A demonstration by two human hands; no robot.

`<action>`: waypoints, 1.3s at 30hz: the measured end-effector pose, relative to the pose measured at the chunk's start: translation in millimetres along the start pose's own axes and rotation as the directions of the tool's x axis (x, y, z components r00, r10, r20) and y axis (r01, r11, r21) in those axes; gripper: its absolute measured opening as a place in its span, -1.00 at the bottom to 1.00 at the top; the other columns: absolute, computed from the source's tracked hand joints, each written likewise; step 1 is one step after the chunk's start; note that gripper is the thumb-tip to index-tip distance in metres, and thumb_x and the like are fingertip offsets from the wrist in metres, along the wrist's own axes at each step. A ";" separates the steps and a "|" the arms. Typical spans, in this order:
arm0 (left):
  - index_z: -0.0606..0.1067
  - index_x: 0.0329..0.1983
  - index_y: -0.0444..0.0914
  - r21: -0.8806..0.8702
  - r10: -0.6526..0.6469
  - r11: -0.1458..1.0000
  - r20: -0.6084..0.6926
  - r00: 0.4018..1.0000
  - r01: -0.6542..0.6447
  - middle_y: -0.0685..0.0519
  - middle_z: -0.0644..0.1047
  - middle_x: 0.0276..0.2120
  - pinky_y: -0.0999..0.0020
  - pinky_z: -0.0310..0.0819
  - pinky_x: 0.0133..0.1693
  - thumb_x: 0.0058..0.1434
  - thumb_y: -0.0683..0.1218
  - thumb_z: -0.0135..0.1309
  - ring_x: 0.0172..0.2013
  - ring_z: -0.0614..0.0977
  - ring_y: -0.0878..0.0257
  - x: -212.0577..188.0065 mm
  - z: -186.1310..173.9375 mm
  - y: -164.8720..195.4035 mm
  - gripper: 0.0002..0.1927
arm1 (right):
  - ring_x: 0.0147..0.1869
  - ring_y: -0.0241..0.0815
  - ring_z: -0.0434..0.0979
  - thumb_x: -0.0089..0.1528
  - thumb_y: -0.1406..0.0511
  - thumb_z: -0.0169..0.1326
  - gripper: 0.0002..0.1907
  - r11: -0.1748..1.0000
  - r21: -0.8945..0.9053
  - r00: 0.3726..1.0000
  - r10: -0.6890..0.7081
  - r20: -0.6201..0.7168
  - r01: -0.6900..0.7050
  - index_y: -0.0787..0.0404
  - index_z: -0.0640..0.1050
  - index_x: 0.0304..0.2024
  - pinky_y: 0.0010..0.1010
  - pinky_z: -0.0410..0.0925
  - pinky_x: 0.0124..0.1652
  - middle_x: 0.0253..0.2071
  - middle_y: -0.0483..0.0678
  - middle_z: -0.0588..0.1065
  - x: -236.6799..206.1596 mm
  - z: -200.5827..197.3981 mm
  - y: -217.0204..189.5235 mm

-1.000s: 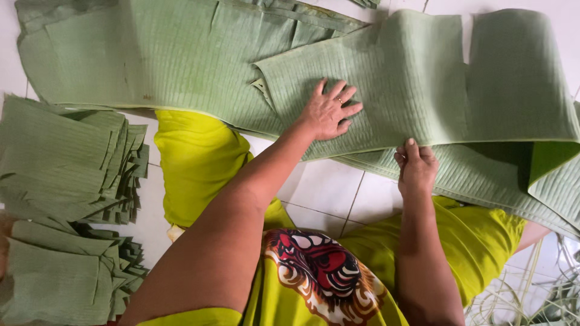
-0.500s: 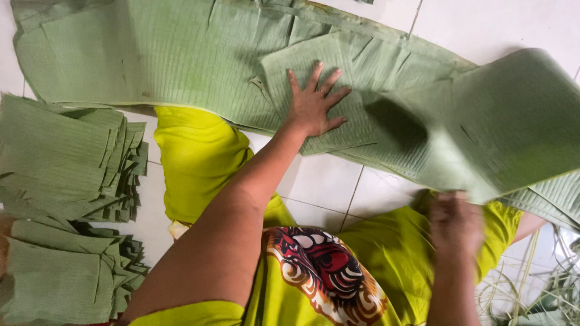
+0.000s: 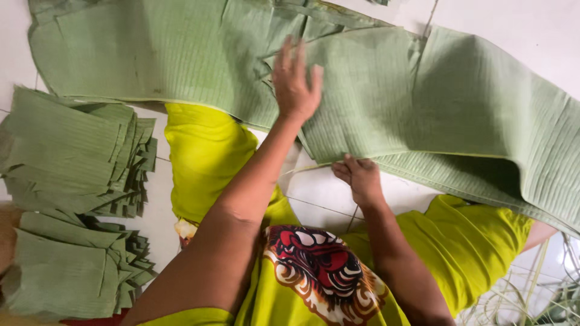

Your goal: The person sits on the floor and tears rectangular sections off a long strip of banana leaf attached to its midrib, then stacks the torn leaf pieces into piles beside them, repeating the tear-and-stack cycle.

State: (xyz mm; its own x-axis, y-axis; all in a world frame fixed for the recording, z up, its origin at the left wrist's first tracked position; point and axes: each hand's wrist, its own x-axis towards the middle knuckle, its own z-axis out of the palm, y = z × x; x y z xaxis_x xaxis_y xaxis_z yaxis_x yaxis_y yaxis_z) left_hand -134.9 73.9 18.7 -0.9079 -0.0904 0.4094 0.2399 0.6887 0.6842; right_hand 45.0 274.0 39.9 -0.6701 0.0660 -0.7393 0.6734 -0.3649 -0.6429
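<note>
Fingers, left hand (image 3: 295, 84): I see them spread flat, pressing on the banana leaf (image 3: 181, 60); nothing gripped, palm down near the leaf's middle.
Fingers, right hand (image 3: 360, 176): curled onto the near edge of the same leaf, pinching the edge just below the left hand.
Banana leaf: one long green sheet I can count, stretched across the top of the view from left to right, lying on the floor (image 3: 326, 199); a torn flap overlaps it under and to the right of the left hand, and its right end curves up and casts a shadow.
Floor: pale tiles with visible joints, bare patches showing between my knees and at the top right.
Legs (image 3: 205, 157): two, in yellow-green cloth, one on each side of the arms, the leaf's near edge lying over both.
Leaf stacks: two piles of cut, folded leaf pieces at the left, the upper stack (image 3: 72, 151) just above the lower stack (image 3: 72, 271), nearly touching; both well apart from the hands. I cannot count the pieces within each.
Printed cloth (image 3: 320, 271): one red, black and white patterned patch on the lap.
Thin strips (image 3: 531, 296): a loose tangle of pale green strands at the bottom right; number unclear.
</note>
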 end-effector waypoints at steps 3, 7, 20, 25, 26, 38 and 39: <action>0.41 0.31 -0.15 0.007 0.291 0.952 0.282 0.914 -0.306 -0.17 0.20 0.43 -0.16 0.14 0.36 0.25 0.06 0.14 0.41 0.24 -0.14 -3.0 -5.5 30.2 -0.44 | -0.16 0.00 0.61 0.39 0.30 0.06 -0.69 0.999 -0.045 0.998 0.018 0.056 -0.015 0.50 0.46 -0.03 -0.20 0.51 -0.12 -0.17 0.23 0.55 9.3 15.9 0.7; 0.48 0.22 0.00 0.030 0.331 0.879 0.682 0.652 -0.477 -0.02 0.26 0.40 -0.23 0.07 0.35 0.16 0.04 0.12 0.42 0.19 -0.02 -5.8 5.5 53.5 -0.49 | -0.09 -0.11 0.68 0.29 0.35 -0.01 -0.73 0.994 -0.100 0.980 0.053 0.194 -0.034 0.41 0.45 -0.02 -0.29 0.55 -0.08 -0.14 0.12 0.60 15.4 -14.1 -16.3; 0.42 0.33 0.13 0.132 0.245 0.856 0.748 0.617 -0.500 0.03 0.28 0.33 -0.40 0.07 0.21 0.21 0.13 0.03 0.34 0.18 0.01 -7.3 30.6 55.7 -0.44 | -0.28 -0.30 0.56 0.43 0.36 0.05 -0.95 0.906 0.241 0.924 -0.286 -0.254 0.347 0.19 0.51 -0.07 -0.52 0.41 -0.36 -0.24 -0.15 0.53 15.3 -86.5 -70.4; 0.41 0.34 0.15 0.159 0.207 0.855 0.768 0.606 -0.494 0.02 0.23 0.41 -0.38 0.03 0.28 0.25 0.16 0.03 0.41 0.14 0.02 -4.6 27.1 60.4 -0.45 | -0.20 -0.25 0.60 0.43 0.41 0.05 -0.97 0.887 0.157 0.888 -0.391 -0.241 0.433 0.24 0.51 -0.09 -0.45 0.53 -0.21 -0.20 -0.10 0.53 3.7 -99.6 -70.4; 0.39 0.35 0.18 0.168 0.192 0.868 0.754 0.628 -0.467 0.02 0.20 0.43 -0.41 -0.03 0.29 0.23 0.20 0.03 0.42 0.10 -0.02 -3.1 24.6 61.1 -0.43 | -0.17 -0.23 0.62 0.43 0.41 0.06 -0.97 0.885 0.146 0.879 -0.395 -0.267 0.442 0.27 0.50 -0.11 -0.43 0.54 -0.19 -0.19 -0.08 0.54 -1.7 -104.1 -69.2; 0.22 0.48 0.27 0.318 -0.054 0.907 0.738 0.673 -0.275 0.16 0.02 0.53 -0.75 -0.49 0.26 0.24 0.47 -0.09 0.51 -0.16 -0.08 4.8 -9.0 58.4 -0.26 | -0.27 -0.19 0.49 0.57 0.47 0.09 -0.77 0.834 0.194 0.842 -0.455 -0.290 0.517 0.31 0.44 -0.23 -0.42 0.42 -0.28 -0.26 0.00 0.49 -125.1 -160.3 -94.1; 0.23 0.47 0.26 0.306 -0.020 0.907 0.715 0.699 -0.288 0.16 0.02 0.54 -0.75 -0.48 0.23 0.23 0.47 -0.08 0.51 -0.17 -0.09 4.6 -8.3 57.1 -0.26 | -0.28 -0.21 0.51 0.55 0.44 0.04 -0.91 0.795 0.335 0.856 -0.418 -0.304 0.506 0.31 0.50 -0.10 -0.49 0.41 -0.34 -0.21 0.02 0.54 -140.5 -172.2 -109.3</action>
State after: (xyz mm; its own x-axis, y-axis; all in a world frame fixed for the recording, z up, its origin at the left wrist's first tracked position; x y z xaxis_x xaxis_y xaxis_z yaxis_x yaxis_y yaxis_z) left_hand -122.5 106.9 64.7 -0.8848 0.4378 -0.1592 0.3738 0.8712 0.3183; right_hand 119.3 464.6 179.6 -0.7604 0.4909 -0.4251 0.0911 -0.5675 -0.8183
